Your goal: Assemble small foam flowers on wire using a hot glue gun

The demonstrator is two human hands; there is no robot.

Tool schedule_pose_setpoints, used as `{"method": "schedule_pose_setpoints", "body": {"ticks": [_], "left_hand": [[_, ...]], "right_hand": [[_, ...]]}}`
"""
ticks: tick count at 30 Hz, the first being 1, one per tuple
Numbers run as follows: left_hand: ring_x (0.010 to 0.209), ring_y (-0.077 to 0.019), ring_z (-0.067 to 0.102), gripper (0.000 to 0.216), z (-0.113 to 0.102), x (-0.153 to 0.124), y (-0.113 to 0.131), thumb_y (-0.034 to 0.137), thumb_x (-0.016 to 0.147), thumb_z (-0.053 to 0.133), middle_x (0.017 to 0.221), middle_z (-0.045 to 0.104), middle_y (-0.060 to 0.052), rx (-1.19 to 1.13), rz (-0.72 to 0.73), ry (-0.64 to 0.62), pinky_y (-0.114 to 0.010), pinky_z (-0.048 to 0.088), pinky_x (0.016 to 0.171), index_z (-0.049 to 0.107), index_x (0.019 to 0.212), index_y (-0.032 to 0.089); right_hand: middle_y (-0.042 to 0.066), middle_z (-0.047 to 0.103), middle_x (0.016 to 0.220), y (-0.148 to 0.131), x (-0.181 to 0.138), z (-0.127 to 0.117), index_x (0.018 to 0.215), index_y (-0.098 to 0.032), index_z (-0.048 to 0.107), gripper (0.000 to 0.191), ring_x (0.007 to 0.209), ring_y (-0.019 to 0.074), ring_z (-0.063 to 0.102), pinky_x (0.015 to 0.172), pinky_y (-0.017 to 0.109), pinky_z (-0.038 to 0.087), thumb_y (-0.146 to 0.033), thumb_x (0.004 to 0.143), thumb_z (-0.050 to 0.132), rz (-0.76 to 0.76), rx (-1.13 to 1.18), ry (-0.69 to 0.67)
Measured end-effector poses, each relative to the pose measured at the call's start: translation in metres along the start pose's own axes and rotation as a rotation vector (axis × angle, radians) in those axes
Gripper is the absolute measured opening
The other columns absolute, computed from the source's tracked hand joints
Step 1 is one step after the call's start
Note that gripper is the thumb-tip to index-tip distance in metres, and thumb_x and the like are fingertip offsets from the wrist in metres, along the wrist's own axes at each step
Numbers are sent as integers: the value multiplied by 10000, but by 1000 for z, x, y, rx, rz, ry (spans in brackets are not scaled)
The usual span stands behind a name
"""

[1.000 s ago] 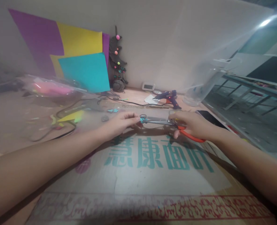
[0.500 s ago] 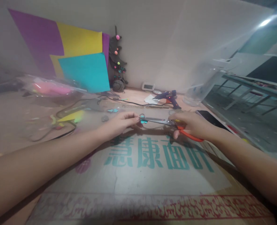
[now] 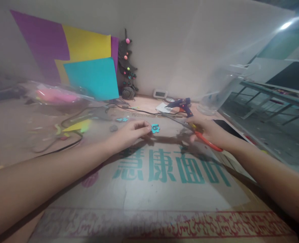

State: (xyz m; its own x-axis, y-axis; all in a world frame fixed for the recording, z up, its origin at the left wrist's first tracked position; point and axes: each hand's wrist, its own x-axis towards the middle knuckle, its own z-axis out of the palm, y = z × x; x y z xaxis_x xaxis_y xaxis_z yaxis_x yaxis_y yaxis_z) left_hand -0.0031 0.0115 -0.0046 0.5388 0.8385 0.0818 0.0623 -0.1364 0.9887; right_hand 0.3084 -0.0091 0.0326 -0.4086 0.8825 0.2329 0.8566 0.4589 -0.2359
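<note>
My left hand (image 3: 130, 133) pinches a small teal flower-shaped cutout (image 3: 154, 128) between thumb and fingers, just above the printed cardboard sheet (image 3: 164, 182). My right hand (image 3: 207, 131) is closed round red-handled scissors (image 3: 198, 135), whose blades point up and left, away from the cutout. A gap of bare cardboard separates the two hands.
A blue glue gun (image 3: 181, 104) lies behind my right hand. Teal (image 3: 92, 78), yellow and purple sheets lean on the wall at left. Cables (image 3: 70, 135), a clear bag with pink contents (image 3: 54, 96), teal scraps (image 3: 121, 119) and a black phone (image 3: 225, 126) lie around.
The scissors were at the teal cutout; my right hand has pulled them away to the right and swung the blades upward. My left hand still holds the cutout in place.
</note>
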Motion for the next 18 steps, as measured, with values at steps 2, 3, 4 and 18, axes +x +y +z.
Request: {"method": "schedule_pose_setpoints", "body": {"ticks": [2, 3, 4, 18], "left_hand": [[778, -191, 685, 253, 2, -2, -1, 419, 884, 592, 817, 684, -34, 37, 43, 63, -301, 497, 731, 588, 821, 174], [785, -190, 681, 249, 2, -3, -1, 419, 889, 582, 827, 676, -29, 70, 74, 99, -294, 494, 716, 579, 824, 179], [797, -190, 675, 240, 3, -5, 0, 411, 894, 573, 837, 668, -26, 111, 111, 133, -287, 489, 703, 577, 829, 181], [788, -175, 596, 211, 7, -12, 8, 368, 901, 534, 820, 642, -19, 345, 218, 208, -268, 431, 663, 584, 814, 184]], "right_hand": [[41, 716, 885, -2, 1, -1, 1170, -258, 635, 481, 762, 259, 667, 641, 342, 494, -490, 752, 690, 54, -39, 77], [46, 719, 891, -4, 1, -1, 1185, -258, 632, 493, 758, 261, 669, 632, 341, 495, -507, 762, 681, 83, -63, 97], [51, 724, 899, -7, 1, 0, 1204, -257, 624, 499, 757, 262, 673, 627, 339, 495, -512, 778, 666, 108, -87, 104], [115, 723, 872, -66, -23, 17, 1273, -176, 571, 464, 718, 255, 672, 561, 320, 439, -483, 929, 523, -64, -441, -60]]}}
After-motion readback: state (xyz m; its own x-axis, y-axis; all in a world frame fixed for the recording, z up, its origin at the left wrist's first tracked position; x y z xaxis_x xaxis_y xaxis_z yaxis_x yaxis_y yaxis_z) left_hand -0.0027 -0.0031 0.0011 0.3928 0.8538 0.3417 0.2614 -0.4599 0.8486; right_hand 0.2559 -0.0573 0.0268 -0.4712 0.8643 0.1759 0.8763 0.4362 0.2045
